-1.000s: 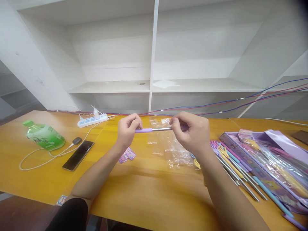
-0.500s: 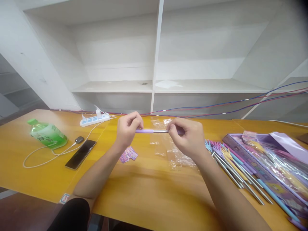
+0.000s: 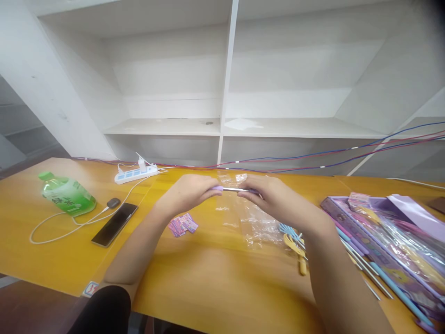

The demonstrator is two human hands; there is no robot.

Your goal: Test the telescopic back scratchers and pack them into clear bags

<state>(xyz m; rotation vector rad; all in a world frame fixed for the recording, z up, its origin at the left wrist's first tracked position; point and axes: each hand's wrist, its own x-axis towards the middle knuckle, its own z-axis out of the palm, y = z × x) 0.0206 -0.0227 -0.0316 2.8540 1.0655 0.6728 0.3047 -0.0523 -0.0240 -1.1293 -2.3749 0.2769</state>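
Note:
My left hand (image 3: 189, 191) is closed around the purple handle of a back scratcher (image 3: 230, 189), held level above the table. Its metal rod runs across to my right hand (image 3: 269, 190), which is closed on the other end. Only a short stretch of handle and rod shows between the two hands; the far end is hidden in my right hand. Beside my right forearm lie more back scratchers, among them a yellow one (image 3: 295, 246) and a blue one (image 3: 288, 229), partly covered by the arm.
Clear plastic wrappers (image 3: 259, 222) and small printed cards (image 3: 183, 224) lie on the wooden table. Rightward stands a purple box (image 3: 382, 253) of wrapped scratchers. On the left are a green bottle (image 3: 67, 192), a phone (image 3: 114, 225), a cable and a power strip (image 3: 135, 174).
Both hands have turned so their backs face up, and less of the purple handle shows. My right forearm has shifted, uncovering a yellow back scratcher and hiding others.

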